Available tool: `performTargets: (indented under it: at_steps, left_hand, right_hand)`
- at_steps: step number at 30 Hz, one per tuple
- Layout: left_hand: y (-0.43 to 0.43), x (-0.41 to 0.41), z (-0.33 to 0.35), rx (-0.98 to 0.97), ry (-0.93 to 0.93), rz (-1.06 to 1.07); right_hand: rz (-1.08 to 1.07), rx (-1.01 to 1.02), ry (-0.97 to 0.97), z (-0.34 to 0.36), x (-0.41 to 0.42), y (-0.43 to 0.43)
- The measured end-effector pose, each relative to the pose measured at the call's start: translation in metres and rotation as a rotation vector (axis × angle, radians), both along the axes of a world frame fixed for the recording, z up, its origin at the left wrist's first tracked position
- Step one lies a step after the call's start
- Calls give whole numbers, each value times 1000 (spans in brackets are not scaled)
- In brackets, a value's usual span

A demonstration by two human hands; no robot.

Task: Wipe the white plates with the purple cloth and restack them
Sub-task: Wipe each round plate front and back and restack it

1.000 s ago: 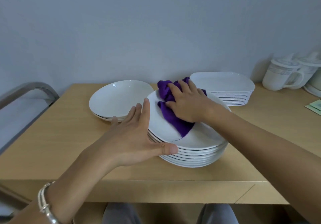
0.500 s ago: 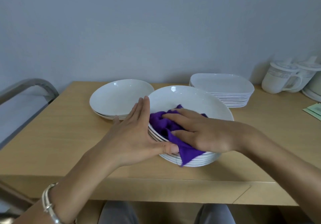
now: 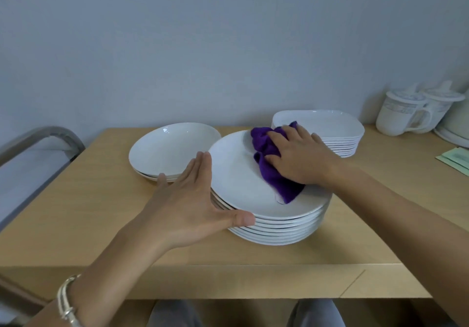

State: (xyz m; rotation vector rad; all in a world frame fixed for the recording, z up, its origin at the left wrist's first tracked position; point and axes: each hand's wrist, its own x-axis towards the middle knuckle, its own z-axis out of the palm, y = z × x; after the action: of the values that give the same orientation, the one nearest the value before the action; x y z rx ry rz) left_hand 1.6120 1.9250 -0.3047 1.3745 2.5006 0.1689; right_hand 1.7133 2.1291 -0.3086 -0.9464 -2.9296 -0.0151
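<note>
The right hand (image 3: 302,159) presses the bunched purple cloth (image 3: 271,167) onto the far right part of the top plate (image 3: 238,182), fingers bent over it. The left hand (image 3: 190,200), fingers straight and held together, braces the left edge of the stack (image 3: 281,229), thumb touching the near rim, on the wooden table (image 3: 101,200).

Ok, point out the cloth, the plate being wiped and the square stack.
cloth (image 3: 278,183), head view, purple fold below the thumb.
top plate (image 3: 236,174), head view, bare centre left of the cloth.
square stack (image 3: 337,123), head view, bare surface of its uppermost plate.
</note>
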Motion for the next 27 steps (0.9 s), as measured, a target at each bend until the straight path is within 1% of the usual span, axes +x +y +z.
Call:
performTargets:
  at_steps: [3,6,10,13,15,19,22,23,27]
  left_hand:
    - [0,2,1,-33,42,8]
    - [1,1,1,-54,111,-52]
    - [1,2,0,-12,168,-177]
    - [3,6,-3,98,256,-349]
    - [4,5,-3,131,309,-402]
    - [5,2,0,122,366,-440]
    - [9,-1,-4,129,466,-452]
    - [9,-3,-4,136,469,-458]
    - [12,-10,3,128,338,-473]
  right_hand:
    - [23,19,0,-1,25,-7]
    - [86,17,0,3,36,-24]
    - [216,-215,29,12,37,-52]
    - [276,-252,130,15,31,-58]
    - [236,-276,218,18,30,-55]
    - [113,-368,476,22,39,-50]
    - [43,-396,558,27,46,-47]
    - [31,-400,568,29,48,-46]
    - [1,-435,607,35,56,-42]
